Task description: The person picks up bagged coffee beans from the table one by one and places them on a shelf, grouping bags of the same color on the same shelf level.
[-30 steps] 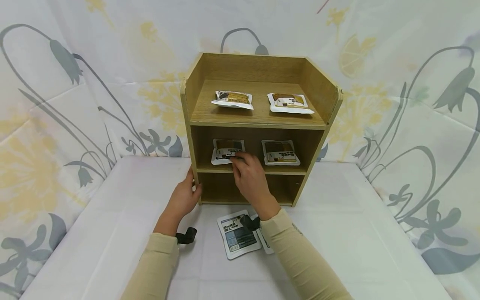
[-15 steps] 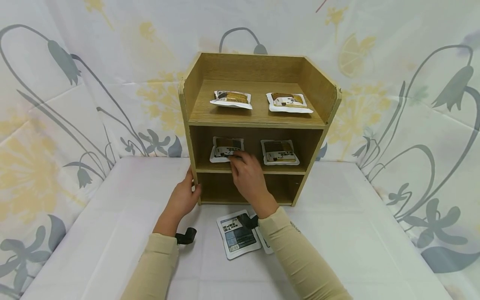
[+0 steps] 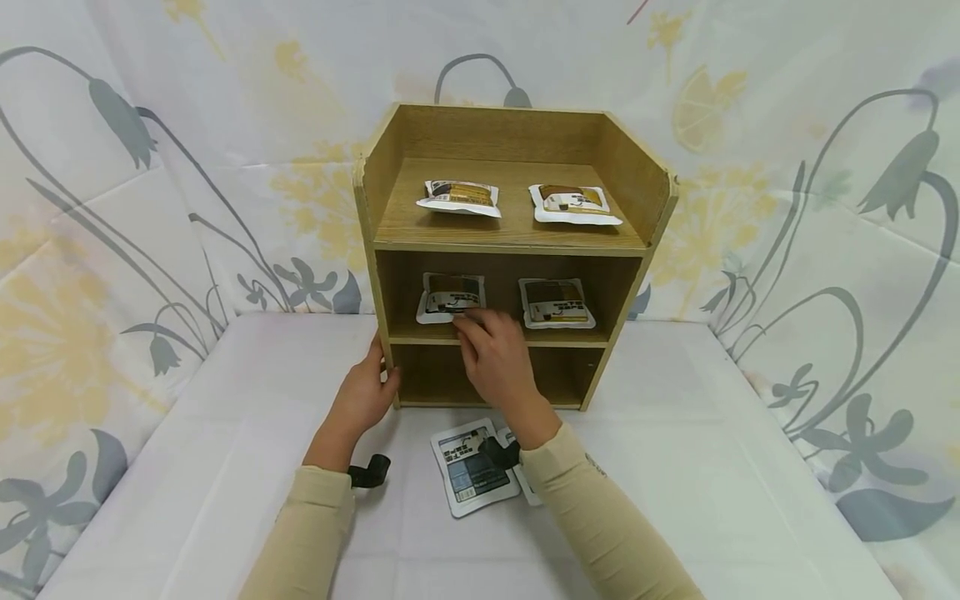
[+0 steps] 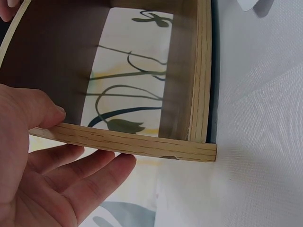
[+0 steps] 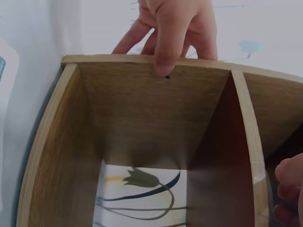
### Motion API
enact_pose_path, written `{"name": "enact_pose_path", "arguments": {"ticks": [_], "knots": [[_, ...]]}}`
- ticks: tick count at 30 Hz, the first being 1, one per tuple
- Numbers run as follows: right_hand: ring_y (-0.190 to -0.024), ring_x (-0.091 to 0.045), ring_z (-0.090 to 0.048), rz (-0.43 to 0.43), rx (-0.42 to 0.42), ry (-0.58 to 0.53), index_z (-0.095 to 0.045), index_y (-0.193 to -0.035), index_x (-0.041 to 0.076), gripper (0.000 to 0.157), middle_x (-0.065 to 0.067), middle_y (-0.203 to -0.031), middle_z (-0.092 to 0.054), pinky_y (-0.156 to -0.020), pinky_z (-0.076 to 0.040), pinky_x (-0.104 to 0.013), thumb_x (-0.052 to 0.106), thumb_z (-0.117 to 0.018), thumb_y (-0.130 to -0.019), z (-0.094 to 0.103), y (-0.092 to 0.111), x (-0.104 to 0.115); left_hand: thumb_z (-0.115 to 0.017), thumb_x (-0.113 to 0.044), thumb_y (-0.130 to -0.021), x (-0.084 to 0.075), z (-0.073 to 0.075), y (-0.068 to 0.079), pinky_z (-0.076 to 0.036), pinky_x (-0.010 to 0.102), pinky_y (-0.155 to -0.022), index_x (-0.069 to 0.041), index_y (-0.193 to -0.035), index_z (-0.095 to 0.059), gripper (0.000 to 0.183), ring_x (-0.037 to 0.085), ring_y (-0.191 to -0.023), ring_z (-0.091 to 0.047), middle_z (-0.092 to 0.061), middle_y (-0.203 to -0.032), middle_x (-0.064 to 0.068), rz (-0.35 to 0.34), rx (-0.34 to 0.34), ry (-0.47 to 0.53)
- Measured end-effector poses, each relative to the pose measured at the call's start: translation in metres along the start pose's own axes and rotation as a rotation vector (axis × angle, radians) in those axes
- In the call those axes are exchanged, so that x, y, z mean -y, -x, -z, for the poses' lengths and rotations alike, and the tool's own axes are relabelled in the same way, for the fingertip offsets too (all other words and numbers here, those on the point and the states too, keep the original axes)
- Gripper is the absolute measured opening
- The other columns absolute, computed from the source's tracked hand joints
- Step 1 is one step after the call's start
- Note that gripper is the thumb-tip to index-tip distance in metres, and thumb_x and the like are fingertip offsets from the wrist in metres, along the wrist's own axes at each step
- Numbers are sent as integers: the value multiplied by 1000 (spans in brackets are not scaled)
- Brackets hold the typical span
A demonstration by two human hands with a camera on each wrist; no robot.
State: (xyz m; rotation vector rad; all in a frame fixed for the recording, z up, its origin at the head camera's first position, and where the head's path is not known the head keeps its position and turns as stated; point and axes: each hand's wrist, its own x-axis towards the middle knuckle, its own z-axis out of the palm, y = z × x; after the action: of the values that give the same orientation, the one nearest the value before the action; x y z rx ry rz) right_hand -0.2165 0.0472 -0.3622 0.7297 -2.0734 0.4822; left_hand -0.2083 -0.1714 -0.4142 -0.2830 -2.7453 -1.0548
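A small three-tier wooden shelf [image 3: 510,248] stands on the white table. My left hand [image 3: 362,393] grips its left side panel low down; in the left wrist view the thumb [image 4: 45,111] lies inside and the fingers [image 4: 99,182] outside. My right hand [image 3: 497,354] is at the middle tier, bent fingertips by the front right corner of the left food packet [image 3: 453,296]; whether they touch it is hard to tell. Beside it lies another food packet [image 3: 557,304]. Only the right fingertips [image 5: 288,172] show at the right wrist view's edge.
On the top tier are two more food packets, a left one [image 3: 459,197] and a right one [image 3: 574,205]. In front of the shelf lies a dark-labelled packet [image 3: 472,479], with another white packet [image 3: 528,487] partly under the right forearm. A patterned cloth [image 3: 225,125] hangs behind.
The left middle-tier packet has slid slightly deeper into the shelf. My right fingers have since drawn back a little toward the front edge. The left hand keeps its grip on the panel.
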Motion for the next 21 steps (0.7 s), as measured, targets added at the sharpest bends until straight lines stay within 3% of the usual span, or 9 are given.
{"name": "enact_pose_path", "arguments": {"ticks": [6, 15, 21], "knots": [[-93, -28, -65, 30, -5, -43, -75, -103, 9, 17, -9, -104, -68, -80, -54, -43, 7, -67, -88, 7, 5, 3, -49, -17, -98, -1, 1, 1, -54, 53, -89, -6, -154, -15, 67, 43, -119, -59, -57, -131, 30, -5, -2, -3], [-102, -28, -63, 25, 78, -93, -74, -106, 10, 19, -9, -110, -67, -89, -52, -44, 10, -68, -88, 17, 19, 8, -48, -19, -99, 2, 0, 1, -54, 52, -88, -8, -155, -11, 68, 43, -121, -57, -54, -135, 28, 0, 9, -3], [-99, -27, -64, 60, 89, -114, -74, -104, 11, 18, -10, -110, -67, -86, -52, -43, 9, -69, -87, 21, 28, 8, -48, -19, -99, 3, -1, 0, -53, 52, -90, -9, -156, -10, 69, 42, -123, -56, -53, -137, 27, 20, 20, -1]]}}
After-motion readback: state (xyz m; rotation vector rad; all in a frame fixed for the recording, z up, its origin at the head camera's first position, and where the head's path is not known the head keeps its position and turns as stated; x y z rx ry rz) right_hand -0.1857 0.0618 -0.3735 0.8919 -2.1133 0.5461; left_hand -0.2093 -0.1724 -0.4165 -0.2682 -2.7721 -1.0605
